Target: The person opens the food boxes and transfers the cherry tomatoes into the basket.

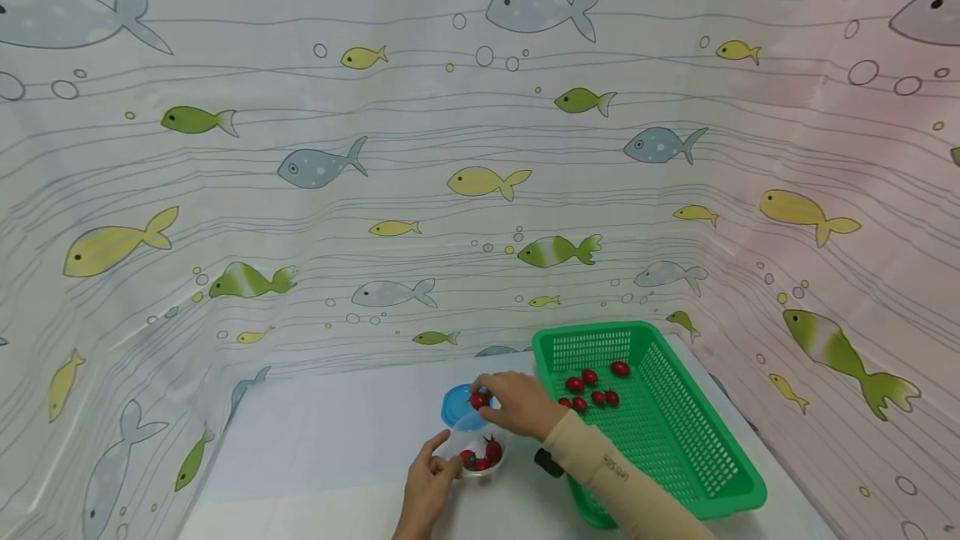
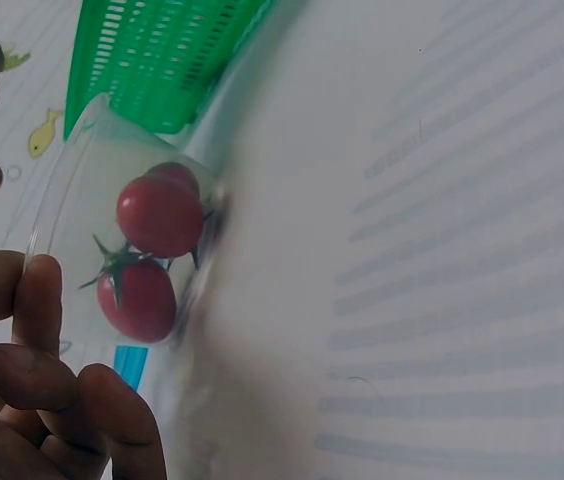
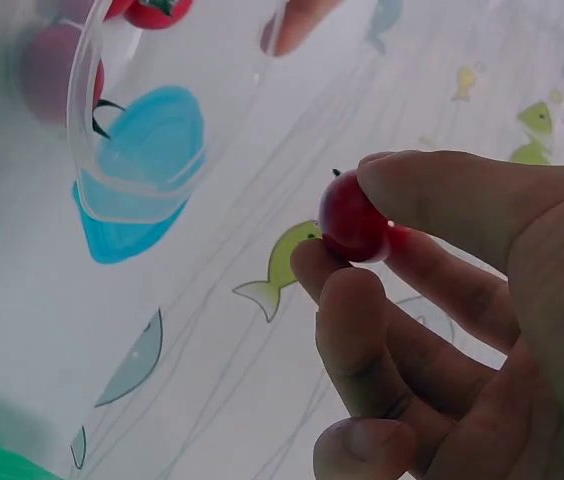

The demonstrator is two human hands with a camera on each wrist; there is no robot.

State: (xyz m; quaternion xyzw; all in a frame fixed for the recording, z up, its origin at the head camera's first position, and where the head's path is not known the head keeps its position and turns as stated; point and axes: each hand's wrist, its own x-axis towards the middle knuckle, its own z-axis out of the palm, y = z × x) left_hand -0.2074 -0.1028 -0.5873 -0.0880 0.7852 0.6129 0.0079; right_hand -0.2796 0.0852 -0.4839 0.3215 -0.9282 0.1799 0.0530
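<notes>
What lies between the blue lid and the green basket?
In the head view, the right hand, pinching a tomato, shows between the blue lid and the green basket.

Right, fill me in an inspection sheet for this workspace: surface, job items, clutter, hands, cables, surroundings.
Surface: white tabletop.
Job items: cherry tomatoes in the green perforated basket and the clear plastic bowl; blue lid beside the bowl.
Clutter: nothing seen.
Hands: left hand holds the bowl's edge; right hand pinches at least one tomato.
Cables: nothing seen.
Surroundings: fish-print sheeting.
</notes>
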